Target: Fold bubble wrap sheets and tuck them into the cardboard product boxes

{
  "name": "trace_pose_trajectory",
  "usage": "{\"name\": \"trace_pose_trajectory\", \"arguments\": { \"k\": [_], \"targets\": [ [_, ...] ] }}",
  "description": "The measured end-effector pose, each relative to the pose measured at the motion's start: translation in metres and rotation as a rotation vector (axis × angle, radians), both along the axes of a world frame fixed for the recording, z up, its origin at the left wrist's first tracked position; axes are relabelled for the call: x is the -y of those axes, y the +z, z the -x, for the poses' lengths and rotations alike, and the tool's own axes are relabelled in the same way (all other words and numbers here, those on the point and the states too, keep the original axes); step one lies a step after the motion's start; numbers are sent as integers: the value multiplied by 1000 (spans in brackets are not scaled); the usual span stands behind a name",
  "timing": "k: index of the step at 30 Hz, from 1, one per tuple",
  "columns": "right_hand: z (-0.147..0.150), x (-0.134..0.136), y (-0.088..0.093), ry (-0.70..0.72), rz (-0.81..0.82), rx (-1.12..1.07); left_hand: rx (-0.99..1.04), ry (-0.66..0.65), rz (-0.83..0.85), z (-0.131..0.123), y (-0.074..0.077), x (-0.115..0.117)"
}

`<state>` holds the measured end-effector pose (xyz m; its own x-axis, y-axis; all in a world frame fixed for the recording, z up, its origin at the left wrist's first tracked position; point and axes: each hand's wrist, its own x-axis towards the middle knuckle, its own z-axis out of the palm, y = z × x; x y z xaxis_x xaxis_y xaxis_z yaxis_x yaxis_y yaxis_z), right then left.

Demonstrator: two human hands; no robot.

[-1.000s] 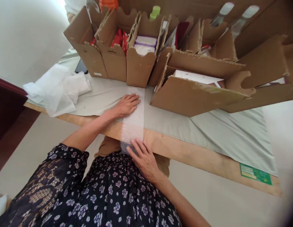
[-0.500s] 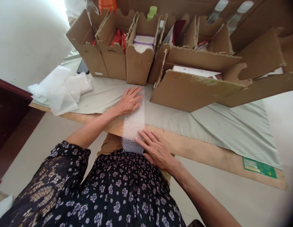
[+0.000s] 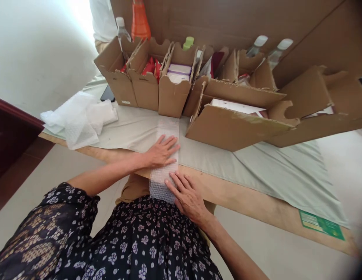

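Note:
A narrow strip of bubble wrap (image 3: 167,127) lies lengthwise on the cloth-covered table, its near end hanging past the edge toward my lap. Flat across its middle rests my left hand (image 3: 162,153), fingers stretched out and apart. Closer to me, my right hand (image 3: 187,194) lies with extended fingers on the strip's right side near the table edge. Neither hand grips anything. The far end of the strip reaches the front of a cardboard box.
Cardboard bins (image 3: 173,97) holding red packets and white packs stand along the back. A wider cardboard box (image 3: 236,130) is at the right. Crumpled bubble wrap (image 3: 78,118) and a dark phone (image 3: 108,94) lie at the left. Bottles (image 3: 257,44) rise behind.
My left hand has slid toward me along the bubble wrap, from its far part to its middle. The right hand stays near the table edge. The camera view has tilted up slightly.

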<state>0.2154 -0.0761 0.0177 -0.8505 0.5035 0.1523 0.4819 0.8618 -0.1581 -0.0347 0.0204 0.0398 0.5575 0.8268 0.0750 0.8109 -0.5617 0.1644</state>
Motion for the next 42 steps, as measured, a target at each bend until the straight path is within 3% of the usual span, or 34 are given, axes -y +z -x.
{"name": "trace_pose_trajectory", "arguments": {
  "k": [3, 7, 11, 15, 18, 20, 22, 25, 29, 33, 36, 38, 40, 42],
  "targets": [
    [3, 0, -3, -27, -29, -23, -15, 111, 69, 11, -7, -24],
    [6, -1, -3, -37, -5, -37, 15, 176, 41, 15, -2, -45],
    [10, -1, 13, -23, 99, -114, 107, 94, -20, 12, 1, -12],
    [24, -20, 47, -46, 330, -289, 285, 5, 148, 19, -3, 20],
    [39, -58, 64, -225, 538, -394, 655, 154, 264, 29, 4, 26],
    [50, -90, 64, -377, 591, -425, 912, 288, 304, 32, 12, 30],
    [60, -117, 55, -449, 581, -425, 1021, 421, 309, 31, 17, 37],
    [69, -137, 37, -488, 524, -403, 899, 613, 222, 23, 14, 50],
    [68, -125, 31, -544, 353, -432, 654, 720, 93, 13, 1, 55],
    [62, -109, 42, -346, 82, -457, 465, 714, 8, 9, 4, 59],
    [64, -112, 40, -99, 110, -385, 399, 694, -156, 3, 13, 72],
    [66, -121, 33, 26, 156, -356, 408, 649, -172, -4, 16, 84],
    [66, -130, 28, 82, 174, -364, 424, 617, -134, -9, 14, 93],
    [62, -138, 26, 35, 156, -395, 438, 621, -104, -13, 9, 98]
  ]
}}
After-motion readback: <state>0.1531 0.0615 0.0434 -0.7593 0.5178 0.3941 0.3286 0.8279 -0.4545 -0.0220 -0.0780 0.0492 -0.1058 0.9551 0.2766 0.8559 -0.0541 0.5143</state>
